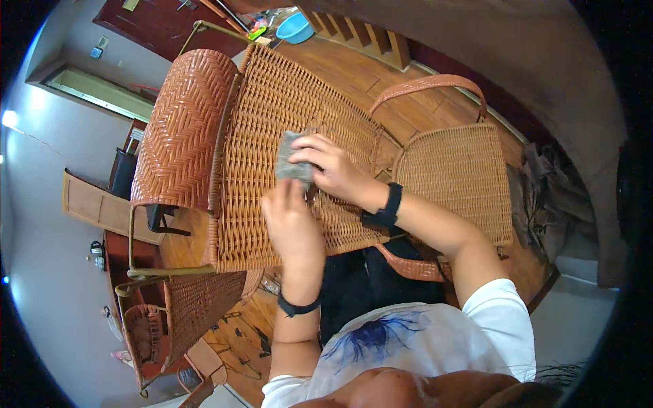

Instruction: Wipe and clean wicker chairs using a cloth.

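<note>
Both hands (pixel 309 187) on grey cloth (pixel 292 165)

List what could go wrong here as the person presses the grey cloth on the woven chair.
1. The grey cloth may snag on the open weave of the wicker chair back.
2. The right hand and left hand both press on the tipped chair, so it might shift on the wooden floor.

Wooden plank floor (pixel 354 68) bearing a large woven rattan chair (pixel 292 129) tipped across the middle, with a small grey cloth (pixel 291 158) lying on its weave, a second rattan chair (pixel 462 177) just beside it, and a blue bowl (pixel 294 27) well apart.
</note>
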Demonstrator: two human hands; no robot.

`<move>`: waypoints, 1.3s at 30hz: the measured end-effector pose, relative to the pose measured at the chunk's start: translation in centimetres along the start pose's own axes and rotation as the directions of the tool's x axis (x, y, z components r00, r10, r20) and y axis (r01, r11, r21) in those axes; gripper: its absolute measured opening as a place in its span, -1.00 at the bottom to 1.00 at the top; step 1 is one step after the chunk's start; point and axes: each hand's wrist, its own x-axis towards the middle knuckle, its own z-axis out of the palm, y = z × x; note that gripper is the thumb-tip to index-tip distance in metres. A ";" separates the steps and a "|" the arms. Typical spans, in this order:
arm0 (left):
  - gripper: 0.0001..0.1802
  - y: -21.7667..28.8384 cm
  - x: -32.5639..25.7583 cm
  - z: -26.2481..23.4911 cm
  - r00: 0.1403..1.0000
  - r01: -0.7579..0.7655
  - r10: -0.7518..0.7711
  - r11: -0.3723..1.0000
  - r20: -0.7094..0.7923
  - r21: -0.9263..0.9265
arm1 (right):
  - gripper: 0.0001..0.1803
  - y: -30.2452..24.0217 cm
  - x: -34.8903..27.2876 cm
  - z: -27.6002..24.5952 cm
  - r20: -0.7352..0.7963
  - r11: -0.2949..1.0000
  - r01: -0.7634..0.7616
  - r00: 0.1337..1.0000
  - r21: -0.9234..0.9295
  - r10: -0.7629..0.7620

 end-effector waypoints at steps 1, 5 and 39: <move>-0.68 -0.5 0.7 -1.3 0.999 0.005 -0.002 0.998 -0.050 0.061 | -0.65 -0.5 1.3 0.8 -0.004 0.999 0.049 0.999 0.017 -0.049; -0.63 -2.4 2.2 -5.2 0.976 0.114 -0.078 0.978 -0.204 0.172 | -0.62 -3.3 6.0 4.5 -0.050 0.969 0.220 0.975 0.111 -0.216; -0.30 1.0 -1.7 -1.0 0.944 -0.112 -0.009 0.931 0.329 0.348 | -0.67 0.5 3.5 1.1 0.020 0.999 0.018 1.000 0.042 -0.019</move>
